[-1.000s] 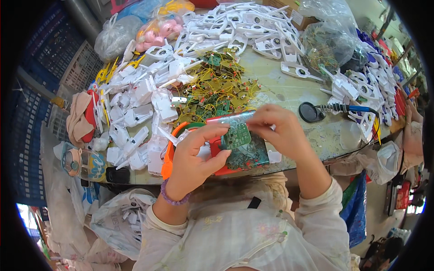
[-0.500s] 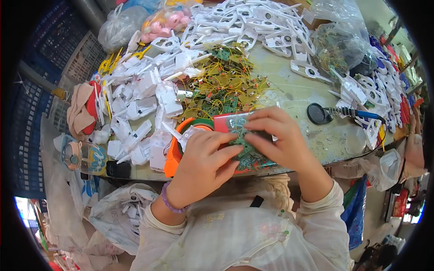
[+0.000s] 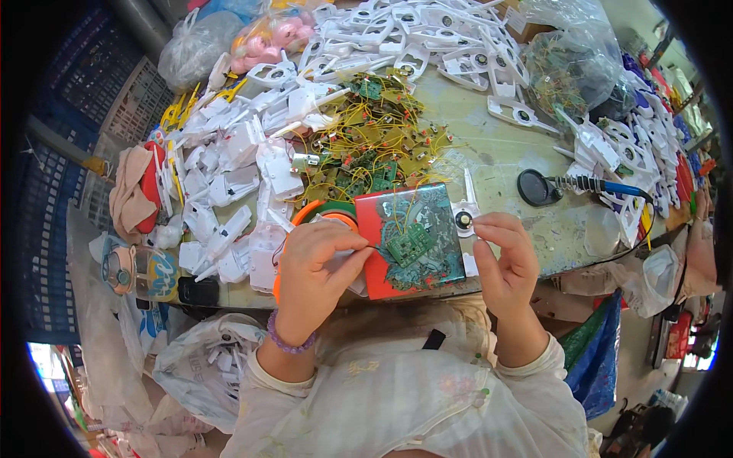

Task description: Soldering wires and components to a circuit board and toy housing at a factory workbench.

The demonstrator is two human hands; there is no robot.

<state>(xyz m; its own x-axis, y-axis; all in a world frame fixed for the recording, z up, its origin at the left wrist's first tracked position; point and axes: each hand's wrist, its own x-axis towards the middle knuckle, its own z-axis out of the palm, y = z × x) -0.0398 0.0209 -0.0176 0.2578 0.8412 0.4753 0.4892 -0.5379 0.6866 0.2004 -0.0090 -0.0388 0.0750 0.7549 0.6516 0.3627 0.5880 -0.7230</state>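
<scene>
A small green circuit board (image 3: pixel 410 245) with thin wires lies on a flat red and dark patterned box (image 3: pixel 374 280) in front of me. My left hand (image 3: pixel 321 263) is closed in a pinch at the box's left side, beside the board; what sits between the fingertips is too small to make out. To the right of the box, my right hand (image 3: pixel 510 256) has thumb and forefinger apart, next to a white plastic part with a round dark centre (image 3: pixel 463 220). An orange ring-shaped thing (image 3: pixel 289 259) is partly hidden behind my left hand.
Many wired circuit boards (image 3: pixel 374 145) are heaped beyond the box. White plastic housings (image 3: pixel 229 183) cover the left, and white frames (image 3: pixel 427 34) the far side. On the right, a blue-handled soldering iron (image 3: pixel 626 193) rests in its coiled holder. A clear bottle (image 3: pixel 156 271) stands near left.
My hands have moved apart, the right one toward the white part, the left one slightly left. The circuit board on the box now shows uncovered.
</scene>
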